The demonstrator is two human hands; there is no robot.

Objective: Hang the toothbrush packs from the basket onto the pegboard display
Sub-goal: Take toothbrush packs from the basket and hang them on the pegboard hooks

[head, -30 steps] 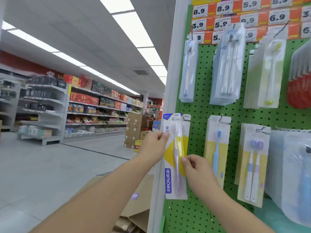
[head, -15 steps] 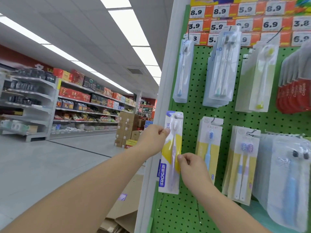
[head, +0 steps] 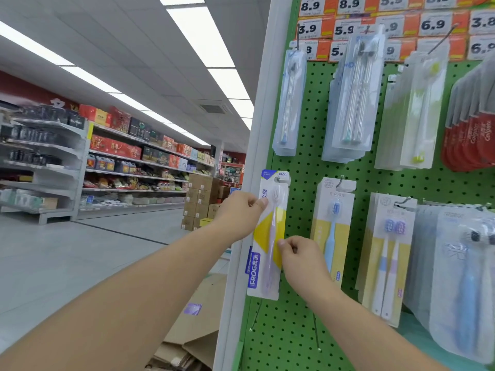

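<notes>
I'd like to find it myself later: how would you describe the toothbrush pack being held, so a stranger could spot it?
Find the green pegboard and follow its white left edge post to the lower row. The FROG pack is leftmost, at a hook, pinched by the left hand and right hand. Unlike its neighbours, it holds a lilac brush and bears a blue FROG strip.

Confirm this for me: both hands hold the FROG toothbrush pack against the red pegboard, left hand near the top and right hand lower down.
Not quite: the pegboard is green, not red, as the head view shows. The rest stands: the left hand pinches the FROG toothbrush pack near its top and the right hand holds its edge lower down.
</notes>
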